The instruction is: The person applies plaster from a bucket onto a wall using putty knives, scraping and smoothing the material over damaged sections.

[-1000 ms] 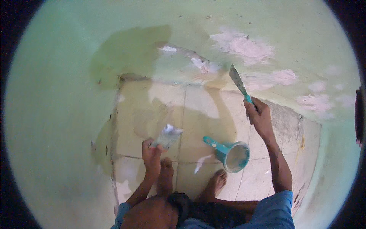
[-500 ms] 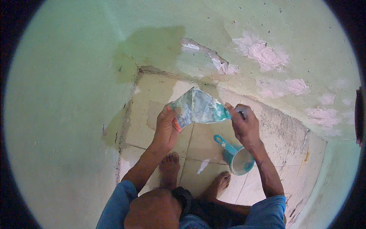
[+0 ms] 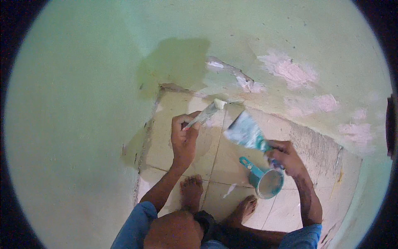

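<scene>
Left hand point(image 3: 184, 143) pinching thin scraper point(image 3: 208, 113), left of teal dipper point(image 3: 257, 177). Right hand point(image 3: 287, 158) wrapped round putty knife point(image 3: 244, 132) near dipper, blade beyond it. Bare feet point(image 3: 192, 191) left of dipper; patched wall point(image 3: 292, 71) beyond.

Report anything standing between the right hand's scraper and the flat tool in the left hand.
Nothing visible stands between the scraper in the right hand and the flat tool in the left hand; the teal dipper sits lower in the picture, outside that gap.
</scene>
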A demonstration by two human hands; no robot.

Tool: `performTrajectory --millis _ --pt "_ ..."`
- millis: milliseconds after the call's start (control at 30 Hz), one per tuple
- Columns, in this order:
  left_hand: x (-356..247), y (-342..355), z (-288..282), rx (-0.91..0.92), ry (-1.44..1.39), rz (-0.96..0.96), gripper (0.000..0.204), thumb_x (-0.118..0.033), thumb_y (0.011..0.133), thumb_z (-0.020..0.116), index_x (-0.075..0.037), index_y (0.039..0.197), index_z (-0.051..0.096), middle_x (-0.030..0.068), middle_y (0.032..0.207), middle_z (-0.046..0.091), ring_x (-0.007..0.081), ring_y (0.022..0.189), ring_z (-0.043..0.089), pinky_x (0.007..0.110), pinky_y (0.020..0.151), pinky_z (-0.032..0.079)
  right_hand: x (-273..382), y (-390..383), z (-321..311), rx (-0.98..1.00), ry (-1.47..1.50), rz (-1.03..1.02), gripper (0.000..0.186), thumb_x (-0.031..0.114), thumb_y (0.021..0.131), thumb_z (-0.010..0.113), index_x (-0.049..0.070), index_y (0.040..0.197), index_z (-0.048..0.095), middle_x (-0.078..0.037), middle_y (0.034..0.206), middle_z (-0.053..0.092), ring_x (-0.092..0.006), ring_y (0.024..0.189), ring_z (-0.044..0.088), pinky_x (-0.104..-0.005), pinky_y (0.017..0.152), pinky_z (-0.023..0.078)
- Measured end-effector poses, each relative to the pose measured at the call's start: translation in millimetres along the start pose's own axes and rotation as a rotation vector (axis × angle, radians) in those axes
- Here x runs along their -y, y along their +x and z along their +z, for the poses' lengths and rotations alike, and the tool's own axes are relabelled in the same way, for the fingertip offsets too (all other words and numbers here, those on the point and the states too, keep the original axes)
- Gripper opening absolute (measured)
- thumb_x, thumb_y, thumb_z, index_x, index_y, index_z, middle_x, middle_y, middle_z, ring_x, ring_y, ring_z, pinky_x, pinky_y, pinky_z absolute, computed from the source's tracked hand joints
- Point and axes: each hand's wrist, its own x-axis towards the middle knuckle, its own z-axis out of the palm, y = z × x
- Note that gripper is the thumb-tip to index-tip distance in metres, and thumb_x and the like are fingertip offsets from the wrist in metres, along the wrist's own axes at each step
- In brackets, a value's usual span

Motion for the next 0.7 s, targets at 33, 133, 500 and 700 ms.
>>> performTrajectory --millis 33,133,500,700 --pt "6 -2 -2 0.048 0.032 0.081 0.019 -0.002 0.093 0.052 -0.003 0.109 0.042 0.0186 0.115 0.06 0.0211 0.104 0.059 0.033 0.088 0.048 0 0 12 0.042 0.044 0.016 0.04 0.012 0.082 0.061 -0.002 0.119 0.063 -0.003 0.076 0.064 -0.0079 0.058 0.055 -0.0234 0.051 0.044" --pt "36 -9 -2 0.189 0.082 0.291 0.017 -0.008 0.095 0.052 -0.004 0.109 0.043 0.0226 0.117 0.06 0.0287 0.113 0.059 0.039 0.096 0.046 3 -2 35 0.074 0.248 0.003 0.041 0.016 0.081 0.064 -0.002 0.118 0.064 -0.002 0.074 0.064 -0.0068 0.057 0.053 -0.0223 0.051 0.043" --pt "58 -42 -33 0.256 0.405 0.126 0.013 -0.011 0.1 0.044 -0.003 0.109 0.044 0.0231 0.118 0.061 0.0324 0.117 0.057 0.043 0.101 0.042 -30 56 12 -0.165 -0.086 -0.314 0.039 0.016 0.084 0.066 0.001 0.12 0.063 0.0 0.078 0.062 -0.007 0.061 0.051 -0.0237 0.056 0.044" --pt "61 -64 -44 0.189 0.262 -0.087 0.02 0.006 0.092 0.043 -0.003 0.11 0.043 0.0219 0.125 0.057 0.0313 0.123 0.052 0.041 0.105 0.038 -38 92 -8 -0.204 -0.288 -0.385 0.043 0.022 0.085 0.068 -0.002 0.119 0.06 -0.011 0.09 0.065 -0.0161 0.073 0.057 -0.0315 0.07 0.049"
